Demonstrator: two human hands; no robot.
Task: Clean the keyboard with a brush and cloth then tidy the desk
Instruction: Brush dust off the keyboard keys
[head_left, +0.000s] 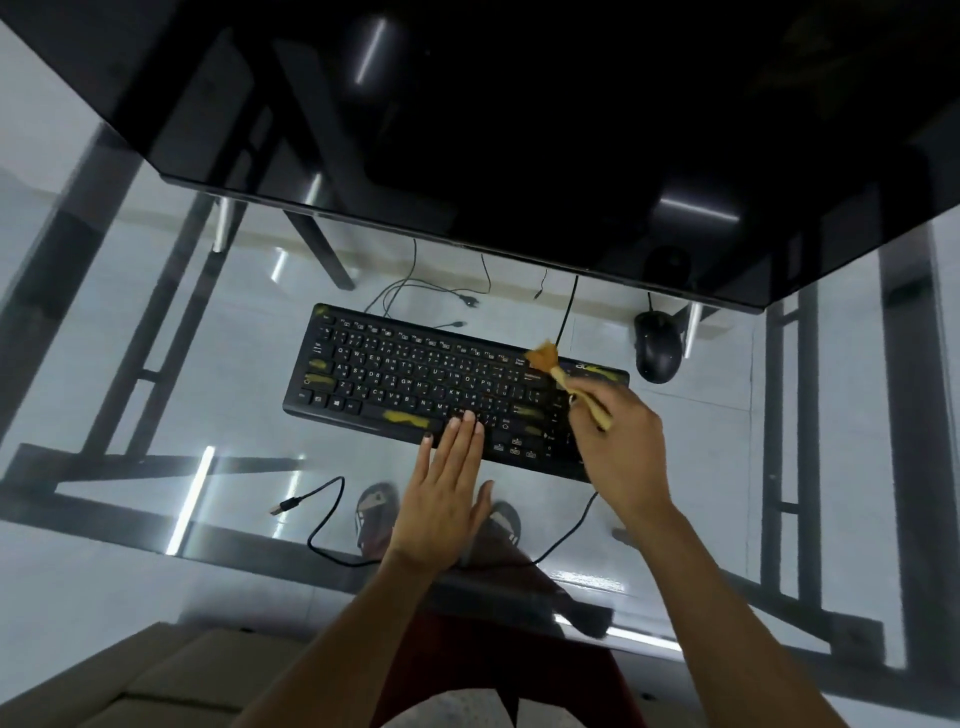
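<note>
Keyboard: the black keyboard (447, 387) lies near the middle of the glass desk (810, 467), its length running at a slant from the left toward the right edge; yellow smears show on several keys and on the space bar.
Left hand: the left hand (447, 493) lies flat with fingers stretched out and close together, holding nothing; its fingertips (470, 415) rest on the keys at the keyboard's near edge, just right of the space bar.
Right hand: the right hand (618, 441) is closed around the handle of a small brush (569, 382), above the keyboard's right end.
Brush: tan bristles point away from the person and touch the keyboard's far right corner, beside the printed logo.
Mouse: a black mouse (657, 345) sits apart from the keyboard, toward the far right of the desk, under the monitor's edge.
Monitor: a dark monitor (519, 130) spans the far side.
Cable: a loose USB cable (324, 512) lies near the left hand, at the desk's near edge.
</note>
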